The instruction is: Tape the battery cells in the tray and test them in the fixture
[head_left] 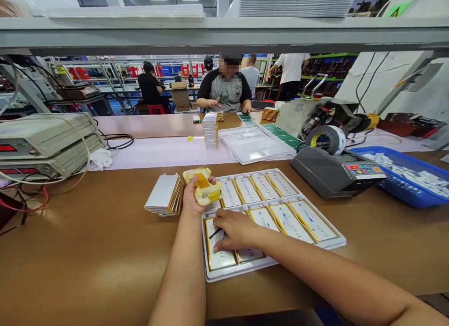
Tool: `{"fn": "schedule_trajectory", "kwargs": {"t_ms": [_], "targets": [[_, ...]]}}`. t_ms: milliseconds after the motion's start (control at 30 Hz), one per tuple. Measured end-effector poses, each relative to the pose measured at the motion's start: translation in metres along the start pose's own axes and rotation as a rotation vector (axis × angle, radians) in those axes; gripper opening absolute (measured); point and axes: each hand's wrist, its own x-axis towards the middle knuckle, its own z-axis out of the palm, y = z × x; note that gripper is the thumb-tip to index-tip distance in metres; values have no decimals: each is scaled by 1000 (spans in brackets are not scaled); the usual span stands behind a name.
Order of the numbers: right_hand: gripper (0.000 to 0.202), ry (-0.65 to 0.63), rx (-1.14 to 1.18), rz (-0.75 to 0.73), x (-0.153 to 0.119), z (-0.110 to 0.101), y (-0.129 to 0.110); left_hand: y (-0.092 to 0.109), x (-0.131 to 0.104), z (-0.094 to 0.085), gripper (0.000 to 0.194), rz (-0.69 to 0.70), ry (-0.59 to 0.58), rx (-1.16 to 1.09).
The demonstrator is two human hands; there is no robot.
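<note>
My left hand [192,195] is wrapped round a cream and yellow block [203,185] over the back left corner of a white tray [336,243]. Flat white battery packs with gold edges lie in the tray's compartments. My right hand [235,228] reaches over the front left pack [222,258], its fingers bent round a thin black item [216,232]. Thumb and fingertips are close to the pack's surface. Left of the tray stands a stack of similar white packs [163,192].
A grey tape dispenser [333,174] and a blue basket [414,195] of white pieces stand at the right. Clear trays [252,143] and another stack [210,132] lie beyond. Electronic instruments [45,148] sit at the left. A person [228,90] sits opposite.
</note>
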Motion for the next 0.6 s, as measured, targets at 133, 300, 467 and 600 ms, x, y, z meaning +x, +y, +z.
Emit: {"fn": "schedule_trajectory", "kwargs": {"t_ms": [133,300,467,600], "targets": [[69,11,25,153,6,4,4,-1,0,-2,29,1,27,-10],[38,46,68,197,12,8,6,-2,-1,-3,29,10,20,3],[25,250,208,164,3,10,9,1,-2,-1,28,57,20,-10],[44,427,414,192,-43,-13,50,0,-2,3,29,53,-40,2]]}}
